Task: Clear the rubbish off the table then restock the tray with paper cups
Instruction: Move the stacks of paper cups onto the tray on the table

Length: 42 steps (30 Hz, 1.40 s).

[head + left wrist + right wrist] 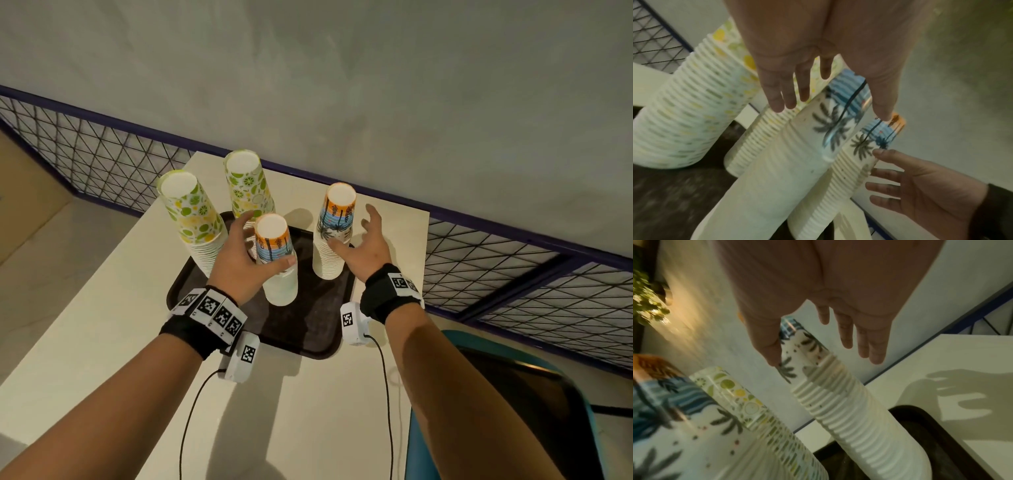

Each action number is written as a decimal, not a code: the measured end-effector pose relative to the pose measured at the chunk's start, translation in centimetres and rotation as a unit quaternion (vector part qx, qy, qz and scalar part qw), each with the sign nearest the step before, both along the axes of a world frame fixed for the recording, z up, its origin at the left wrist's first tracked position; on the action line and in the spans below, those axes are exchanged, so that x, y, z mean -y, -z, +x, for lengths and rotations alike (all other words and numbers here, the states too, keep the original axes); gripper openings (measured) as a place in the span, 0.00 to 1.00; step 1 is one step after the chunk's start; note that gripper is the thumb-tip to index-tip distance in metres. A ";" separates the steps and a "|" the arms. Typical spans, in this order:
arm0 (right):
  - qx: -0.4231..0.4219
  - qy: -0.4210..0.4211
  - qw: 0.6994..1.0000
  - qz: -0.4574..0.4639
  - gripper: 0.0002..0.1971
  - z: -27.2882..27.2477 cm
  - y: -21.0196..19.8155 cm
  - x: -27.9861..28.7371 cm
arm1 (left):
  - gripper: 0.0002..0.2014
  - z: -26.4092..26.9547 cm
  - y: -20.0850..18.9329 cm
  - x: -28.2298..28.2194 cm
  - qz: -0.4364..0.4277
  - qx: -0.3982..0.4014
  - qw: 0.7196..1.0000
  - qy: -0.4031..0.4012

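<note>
Four upside-down stacks of paper cups stand on a dark tray [308,329]. Two lime-patterned stacks [191,212] [246,185] are at the back left. My left hand [265,240] spans the front palm-patterned stack [279,287], thumb along its near side, fingers straight behind it. In the left wrist view that stack [797,162] lies between the spread fingers [777,100] and thumb. My right hand [352,228] is spread beside the right palm-patterned stack [337,209], only the thumb touching it. The right wrist view shows the same stack [849,410] below the open fingers [875,353].
The tray lies on a white table [102,325] against a grey wall. A wire-mesh railing [102,161] runs behind and to both sides. A teal bin with a black liner [513,394] stands at the lower right. Cables hang from both wrist cameras.
</note>
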State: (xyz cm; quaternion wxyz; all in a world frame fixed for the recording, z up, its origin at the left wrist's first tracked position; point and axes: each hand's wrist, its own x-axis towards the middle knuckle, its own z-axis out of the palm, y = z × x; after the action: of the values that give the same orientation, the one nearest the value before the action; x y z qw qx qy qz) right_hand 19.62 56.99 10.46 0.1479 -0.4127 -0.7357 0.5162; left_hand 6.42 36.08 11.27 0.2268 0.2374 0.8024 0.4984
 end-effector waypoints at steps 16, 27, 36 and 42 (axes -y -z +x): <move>0.034 -0.097 0.980 0.168 0.54 -1.5 -6.2 0.7 | 0.50 0.6 -6.3 -1.7 -0.257 -0.225 0.926 0.159; 0.168 -0.079 0.960 0.209 0.41 -6.0 -6.9 2.2 | 0.40 -1.5 -5.3 -1.6 -0.248 -0.262 0.903 0.233; 0.220 -0.067 0.936 0.266 0.28 -5.2 -6.7 2.7 | 0.40 -3.2 -4.4 -2.0 -0.216 -0.255 0.909 0.250; 0.235 -0.066 0.932 0.268 0.28 -4.6 -6.3 3.4 | 0.40 -3.7 -4.4 -2.7 -0.208 -0.253 0.909 0.259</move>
State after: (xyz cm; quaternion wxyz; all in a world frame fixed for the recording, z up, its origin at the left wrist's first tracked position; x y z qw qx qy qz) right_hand 14.98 53.62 16.77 0.0415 -0.4176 -0.8862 0.1963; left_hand 2.73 38.78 15.66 0.1812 0.5027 0.8285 0.1672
